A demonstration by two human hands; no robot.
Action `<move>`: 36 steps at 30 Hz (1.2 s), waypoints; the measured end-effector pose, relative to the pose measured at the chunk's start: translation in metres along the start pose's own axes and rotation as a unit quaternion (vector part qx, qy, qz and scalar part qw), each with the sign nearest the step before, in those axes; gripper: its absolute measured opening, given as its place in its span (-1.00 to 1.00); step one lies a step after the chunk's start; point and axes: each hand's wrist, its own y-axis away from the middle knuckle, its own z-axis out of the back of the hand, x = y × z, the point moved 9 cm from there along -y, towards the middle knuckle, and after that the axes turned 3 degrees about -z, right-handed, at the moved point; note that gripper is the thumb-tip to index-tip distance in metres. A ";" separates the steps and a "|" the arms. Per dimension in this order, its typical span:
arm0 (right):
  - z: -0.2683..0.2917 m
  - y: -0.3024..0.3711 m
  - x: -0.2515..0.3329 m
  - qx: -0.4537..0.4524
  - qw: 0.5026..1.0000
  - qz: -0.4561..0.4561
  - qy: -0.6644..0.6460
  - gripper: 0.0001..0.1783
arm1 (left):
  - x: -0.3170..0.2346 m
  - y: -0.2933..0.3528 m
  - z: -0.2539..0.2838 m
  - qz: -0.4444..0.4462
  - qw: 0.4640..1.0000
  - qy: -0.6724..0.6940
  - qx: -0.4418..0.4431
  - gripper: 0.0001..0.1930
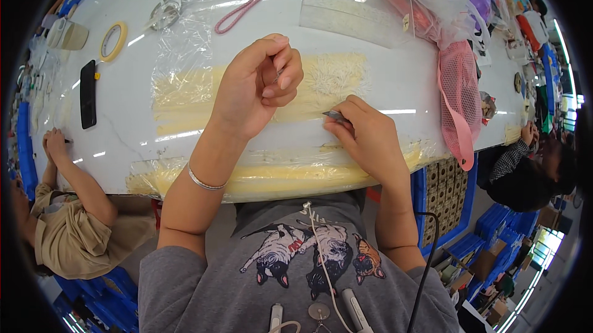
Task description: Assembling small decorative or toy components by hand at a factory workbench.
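Note:
My left hand (256,86) is raised over the middle of the table with its fingers curled in. A tiny greyish thing shows between those fingers, too small to name. To its right, my right hand (367,132) pinches a small dark metal tool with a pointed tip (333,115); most of it is hidden in the fingers. The tip points left, close above the tabletop. Just beyond lies a loose heap of thin white slivers (340,74) on yellowish tape (185,95) stuck to the table.
Clear plastic trays (358,15) with pale pieces stand at the back. A pink mesh bag (459,98) hangs over the right edge. Leftward lie a black phone (89,95), a tape roll (112,41) and a pink braided strap (244,9). Other people (86,228) sit at both sides.

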 end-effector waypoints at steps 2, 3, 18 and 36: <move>0.008 0.002 -0.002 -0.011 0.999 -0.021 -0.024 -0.85 | -0.002 0.000 -0.003 -0.003 1.000 -0.021 0.011 -0.68; 0.011 0.003 -0.005 -0.024 0.998 -0.042 -0.048 -0.85 | -0.002 0.001 -0.003 -0.003 1.000 -0.021 0.011 -0.68; -0.011 -0.010 0.021 -0.067 0.996 0.028 0.057 -0.84 | -0.003 0.001 0.002 0.006 0.995 -0.094 -0.020 -0.70; 0.019 0.002 -0.007 -0.092 0.872 -0.062 -0.476 -0.86 | 0.055 0.019 -0.039 0.072 0.965 -0.219 0.125 -0.76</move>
